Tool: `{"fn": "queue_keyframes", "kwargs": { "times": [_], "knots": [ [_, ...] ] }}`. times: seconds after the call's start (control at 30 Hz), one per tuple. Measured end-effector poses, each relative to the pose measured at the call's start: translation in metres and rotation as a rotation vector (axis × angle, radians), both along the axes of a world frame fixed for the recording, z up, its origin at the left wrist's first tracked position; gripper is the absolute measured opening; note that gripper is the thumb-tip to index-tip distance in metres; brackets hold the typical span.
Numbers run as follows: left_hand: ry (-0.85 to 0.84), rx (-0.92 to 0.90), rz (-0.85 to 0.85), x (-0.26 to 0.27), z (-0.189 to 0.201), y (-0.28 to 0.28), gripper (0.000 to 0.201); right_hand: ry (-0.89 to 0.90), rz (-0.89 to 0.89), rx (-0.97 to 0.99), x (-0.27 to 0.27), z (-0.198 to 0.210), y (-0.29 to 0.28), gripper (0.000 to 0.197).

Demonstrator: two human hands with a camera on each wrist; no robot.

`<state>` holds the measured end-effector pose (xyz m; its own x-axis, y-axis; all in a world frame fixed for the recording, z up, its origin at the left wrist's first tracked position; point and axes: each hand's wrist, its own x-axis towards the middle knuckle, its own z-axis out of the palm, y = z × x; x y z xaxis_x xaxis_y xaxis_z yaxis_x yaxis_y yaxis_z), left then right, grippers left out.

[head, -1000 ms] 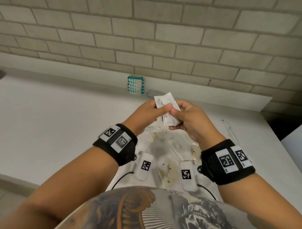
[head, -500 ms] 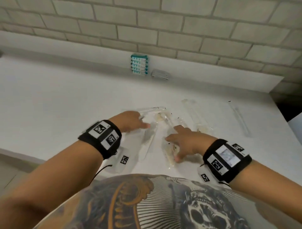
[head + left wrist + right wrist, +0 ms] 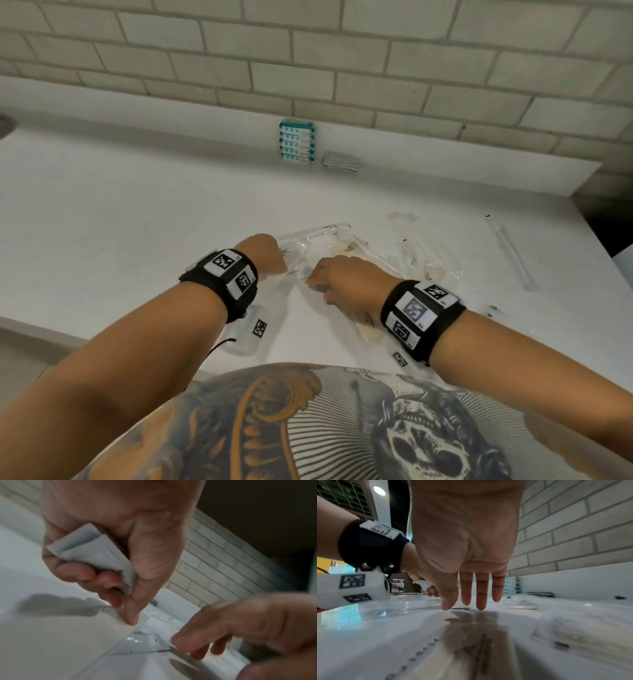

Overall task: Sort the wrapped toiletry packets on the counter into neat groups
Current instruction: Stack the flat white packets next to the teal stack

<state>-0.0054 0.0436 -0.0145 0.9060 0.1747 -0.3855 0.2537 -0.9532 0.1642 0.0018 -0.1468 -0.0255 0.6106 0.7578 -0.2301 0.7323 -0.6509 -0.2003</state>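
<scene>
My left hand (image 3: 263, 253) is low over the counter and grips a small bundle of white packets (image 3: 96, 555) in its curled fingers. Its thumb tip touches a flat packet below. My right hand (image 3: 329, 277) is just to its right. Its fingers (image 3: 479, 595) are straight, and their tips rest on a clear wrapped packet (image 3: 145, 642). A loose pile of clear wrapped packets (image 3: 346, 246) spreads under and behind both hands. More clear packets (image 3: 421, 240) lie further right.
A stack of teal-and-white packets (image 3: 297, 142) and a flat stack of grey sachets (image 3: 340, 161) stand against the backsplash. A long thin wrapped item (image 3: 512, 253) lies near the counter's right edge (image 3: 603, 240). The white counter (image 3: 120, 212) stretches away to the left.
Both hands came down from chest height to the counter. The white packets that both hands held are now in the left hand alone. The right hand's fingers have moved onto the clear packets.
</scene>
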Motion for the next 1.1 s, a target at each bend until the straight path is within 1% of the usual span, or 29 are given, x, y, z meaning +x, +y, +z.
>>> {"fn": "queue_keyframes", "kwargs": {
  "times": [0.07, 0.13, 0.17, 0.23, 0.3, 0.33, 0.4, 0.43, 0.47, 0.5, 0.53, 0.57, 0.63, 0.67, 0.7, 0.73, 0.77, 0.8, 0.83, 0.87, 0.9, 0.93, 0.97, 1.0, 1.03, 1.1],
  "knots": [
    [0.016, -0.014, 0.067, 0.002, -0.004, 0.007, 0.020, -0.031, 0.055, -0.031, 0.004, -0.002, 0.011, 0.050],
    [-0.017, -0.071, 0.155, 0.003, -0.005, 0.016, 0.016, -0.058, 0.095, -0.062, 0.010, -0.003, 0.019, 0.058],
    [-0.047, -0.108, 0.196, 0.003, -0.005, 0.021, 0.013, -0.071, 0.103, -0.070, 0.011, -0.002, 0.024, 0.057],
    [-0.109, -0.173, 0.268, 0.003, -0.005, 0.032, 0.016, -0.099, 0.082, -0.057, 0.013, -0.001, 0.032, 0.048],
    [-0.203, -0.274, 0.347, 0.004, -0.005, 0.042, 0.022, -0.095, -0.010, -0.034, 0.016, 0.001, 0.040, 0.039],
    [-0.259, -0.400, 0.395, 0.005, -0.004, 0.045, 0.022, -0.072, -0.080, -0.035, 0.017, 0.003, 0.043, 0.039],
    [-0.362, -0.793, 0.490, 0.004, -0.002, 0.048, 0.017, 0.043, -0.225, -0.047, 0.020, 0.006, 0.046, 0.041],
    [-0.394, -0.972, 0.524, 0.003, 0.000, 0.047, 0.016, 0.096, -0.273, -0.070, 0.023, 0.008, 0.046, 0.042],
    [-0.411, -1.106, 0.541, 0.000, 0.003, 0.046, 0.018, 0.131, -0.289, -0.118, 0.025, 0.011, 0.046, 0.041],
    [-0.411, -1.210, 0.552, -0.002, 0.005, 0.044, 0.022, 0.137, -0.290, -0.169, 0.028, 0.014, 0.045, 0.034],
    [-0.393, -1.299, 0.572, -0.003, 0.007, 0.042, 0.026, 0.120, -0.307, -0.184, 0.034, 0.017, 0.042, 0.021],
    [-0.361, -1.377, 0.597, -0.003, 0.009, 0.040, 0.029, 0.118, -0.350, -0.145, 0.040, 0.024, 0.040, 0.011],
    [-0.330, -1.521, 0.617, -0.001, 0.011, 0.033, 0.032, 0.184, -0.461, 0.085, 0.056, 0.037, 0.035, 0.029],
    [-0.343, -1.572, 0.617, 0.001, 0.013, 0.027, 0.033, 0.254, -0.517, 0.249, 0.061, 0.046, 0.033, 0.032],
    [-0.366, -1.609, 0.611, 0.004, 0.014, 0.022, 0.035, 0.334, -0.556, 0.423, 0.060, 0.056, 0.033, 0.027],
    [-0.381, -1.648, 0.593, 0.007, 0.017, 0.014, 0.038, 0.431, -0.590, 0.572, 0.056, 0.066, 0.034, 0.018],
    [-0.374, -1.692, 0.554, 0.010, 0.020, 0.007, 0.042, 0.516, -0.612, 0.691, 0.052, 0.074, 0.034, 0.011],
    [-0.347, -1.737, 0.491, 0.012, 0.023, -0.001, 0.046, 0.570, -0.620, 0.766, 0.047, 0.079, 0.036, 0.016],
    [-0.316, -1.763, 0.406, 0.014, 0.026, -0.009, 0.045, 0.584, -0.620, 0.803, 0.043, 0.082, 0.038, 0.021],
    [-0.294, -1.757, 0.321, 0.015, 0.030, -0.017, 0.040, 0.530, -0.617, 0.789, 0.039, 0.082, 0.038, 0.023],
    [-0.290, -1.729, 0.267, 0.016, 0.032, -0.024, 0.033, 0.417, -0.609, 0.727, 0.037, 0.083, 0.038, 0.024],
    [-0.299, -1.701, 0.257, 0.016, 0.033, -0.029, 0.027, 0.279, -0.600, 0.660, 0.035, 0.084, 0.036, 0.026],
    [-0.312, -1.686, 0.291, 0.017, 0.036, -0.032, 0.023, 0.153, -0.593, 0.615, 0.033, 0.086, 0.032, 0.028],
    [-0.316, -1.690, 0.332, 0.018, 0.040, -0.034, 0.021, 0.063, -0.571, 0.606, 0.031, 0.090, 0.027, 0.034],
    [-0.311, -1.703, 0.349, 0.020, 0.041, -0.034, 0.019, -0.002, -0.523, 0.600, 0.029, 0.095, 0.022, 0.046],
    [-0.276, -1.703, 0.352, 0.022, 0.046, -0.035, 0.014, -0.068, -0.336, 0.531, 0.027, 0.105, 0.012, 0.091]
  ]
}}
